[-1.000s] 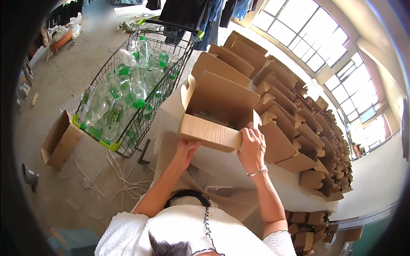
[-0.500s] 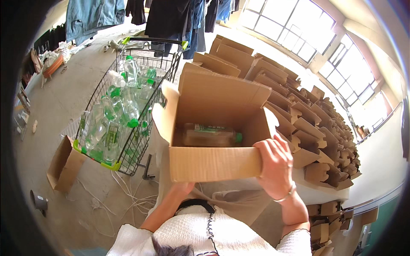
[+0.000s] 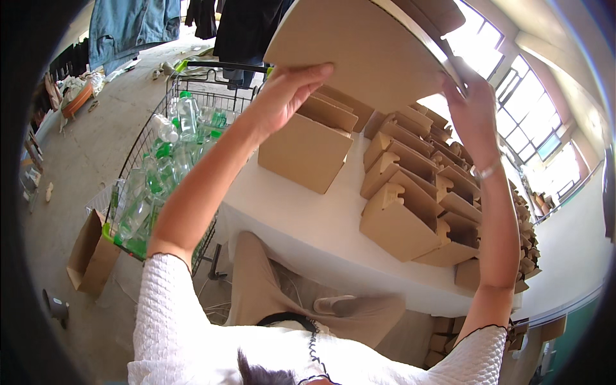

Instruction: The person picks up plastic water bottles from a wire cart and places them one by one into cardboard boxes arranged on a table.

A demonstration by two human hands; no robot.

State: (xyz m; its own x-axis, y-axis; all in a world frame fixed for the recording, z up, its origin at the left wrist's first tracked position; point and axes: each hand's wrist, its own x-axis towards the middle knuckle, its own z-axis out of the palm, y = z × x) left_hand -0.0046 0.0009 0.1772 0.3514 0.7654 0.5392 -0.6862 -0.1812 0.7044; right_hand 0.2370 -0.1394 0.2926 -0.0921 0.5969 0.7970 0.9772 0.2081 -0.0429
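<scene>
1. Holds a cardboard box (image 3: 356, 51) raised above the white table (image 3: 308, 208) and rows of open cartons (image 3: 396, 221).
2. Clamps the box's left part with partly hidden fingers of the left hand (image 3: 289, 96).
3. Clamps its right edge with fingers of the right hand (image 3: 473, 106).

- Box (image 3: 359, 58): smooth, matt cardboard
- Bottles (image 3: 158, 172): clear, glossy plastic
- Cart (image 3: 221, 65): dark metal wire
- Shirt (image 3: 167, 314): rough, crinkled cloth
- Trousers (image 3: 253, 276): matt cloth
- Bracelet (image 3: 489, 171): shiny metal
</scene>
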